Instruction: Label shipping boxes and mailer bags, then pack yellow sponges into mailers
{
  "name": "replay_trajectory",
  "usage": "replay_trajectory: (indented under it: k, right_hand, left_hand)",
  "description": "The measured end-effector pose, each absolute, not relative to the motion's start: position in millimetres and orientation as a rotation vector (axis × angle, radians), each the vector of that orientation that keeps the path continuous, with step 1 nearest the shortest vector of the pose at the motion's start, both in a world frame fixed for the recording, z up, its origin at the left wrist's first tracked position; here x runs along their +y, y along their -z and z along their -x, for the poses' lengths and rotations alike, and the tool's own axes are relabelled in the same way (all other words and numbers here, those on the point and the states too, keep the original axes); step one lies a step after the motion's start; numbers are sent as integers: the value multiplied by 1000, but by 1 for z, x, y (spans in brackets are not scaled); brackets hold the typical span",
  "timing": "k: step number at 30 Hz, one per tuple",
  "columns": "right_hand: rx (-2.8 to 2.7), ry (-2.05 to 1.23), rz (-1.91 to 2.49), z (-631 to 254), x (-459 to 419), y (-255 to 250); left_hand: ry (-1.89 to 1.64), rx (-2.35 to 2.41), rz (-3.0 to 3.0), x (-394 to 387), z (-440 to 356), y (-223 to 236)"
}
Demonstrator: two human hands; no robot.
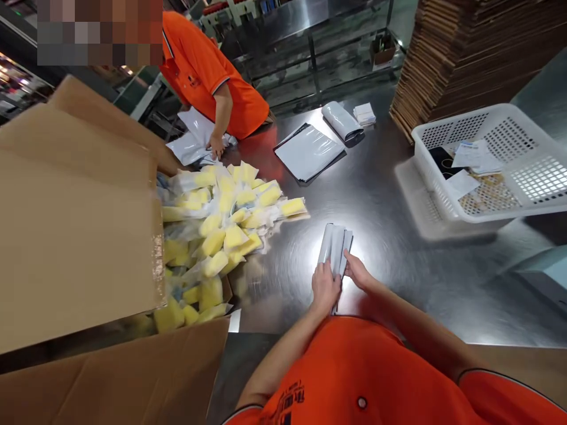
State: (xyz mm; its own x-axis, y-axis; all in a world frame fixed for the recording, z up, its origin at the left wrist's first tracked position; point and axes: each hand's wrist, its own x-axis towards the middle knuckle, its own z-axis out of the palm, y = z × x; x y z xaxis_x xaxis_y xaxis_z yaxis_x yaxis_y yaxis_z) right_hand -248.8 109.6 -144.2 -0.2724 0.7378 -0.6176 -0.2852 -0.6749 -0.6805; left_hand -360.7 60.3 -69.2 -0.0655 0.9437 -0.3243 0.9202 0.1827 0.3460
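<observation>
My left hand (325,286) and my right hand (358,273) both hold a folded grey mailer bag (334,245) against the steel table (390,248), near its front edge. The left hand's fingers curl over the bag's near end. My right hand pinches the bag's right edge. To the left, a heap of yellow sponges in clear bags (221,230) spills out of a big open cardboard box (75,236) onto the table.
A co-worker in an orange shirt (208,71) leans over white bags at the far left. Flat grey mailer bags (308,152) lie further back, with a rolled one (342,121). A white plastic basket (491,159) sits right, stacked cardboard (465,53) behind it.
</observation>
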Motion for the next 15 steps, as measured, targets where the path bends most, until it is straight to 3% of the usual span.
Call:
replay_trajectory:
  k: [3,6,12,15]
  right_hand:
    - [-470,-2162,1162,244,110,135]
    - [-532,-2050,1275,240,110,137]
    - [-587,-1858,1473,244,111,147]
    - [-603,-1873,1392,245,113,133]
  left_hand:
    - [102,1829,-1770,57,343,69]
    - [88,1727,-1650,63,342,70]
    - [-498,1877,-1227,97,395,82]
    - [-655,1660,-817,103,418,96]
